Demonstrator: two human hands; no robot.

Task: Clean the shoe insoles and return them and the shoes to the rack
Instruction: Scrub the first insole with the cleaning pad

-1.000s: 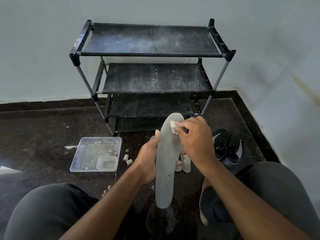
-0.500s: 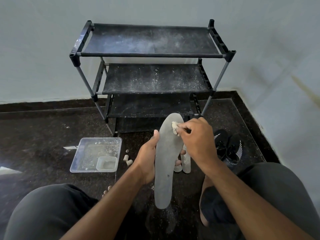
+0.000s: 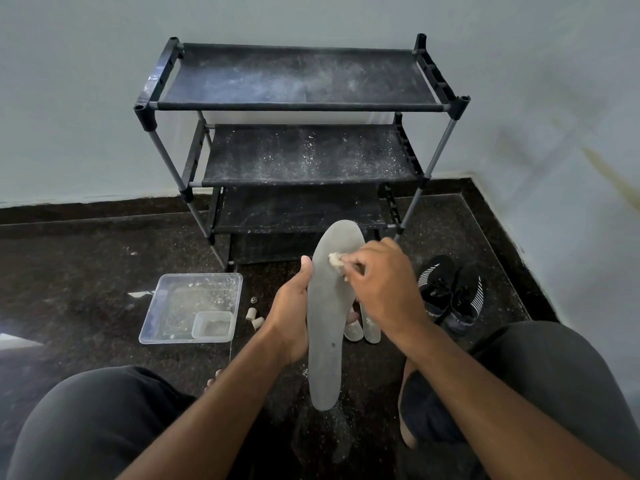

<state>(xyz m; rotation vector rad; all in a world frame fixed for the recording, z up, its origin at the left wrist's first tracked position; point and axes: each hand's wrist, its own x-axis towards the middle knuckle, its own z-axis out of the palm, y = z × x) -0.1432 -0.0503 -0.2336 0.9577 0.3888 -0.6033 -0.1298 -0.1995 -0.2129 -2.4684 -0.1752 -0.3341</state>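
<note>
My left hand (image 3: pixel 292 313) holds a long grey insole (image 3: pixel 327 327) upright at its middle, toe end up. Against the upper part of the insole, my right hand (image 3: pixel 384 289) pinches a small whitish wad (image 3: pixel 335 260). More insoles (image 3: pixel 371 328) lie on the floor behind the held one, mostly hidden by it and my right hand. A pair of black shoes (image 3: pixel 450 294) with white stripes stands on the floor to the right. The black three-shelf rack (image 3: pixel 298 105) stands against the wall, its shelves dusty and bare.
A clear plastic tray (image 3: pixel 162 317) with a small tub (image 3: pixel 212 325) in its corner sits on the dark floor at the left. A few small pale cylinders (image 3: pixel 255 317) lie beside it. My knees fill the lower corners. A wall closes off the right.
My right hand has slid the wad slightly down and left across the insole's upper part. The left hand and insole have barely moved.
</note>
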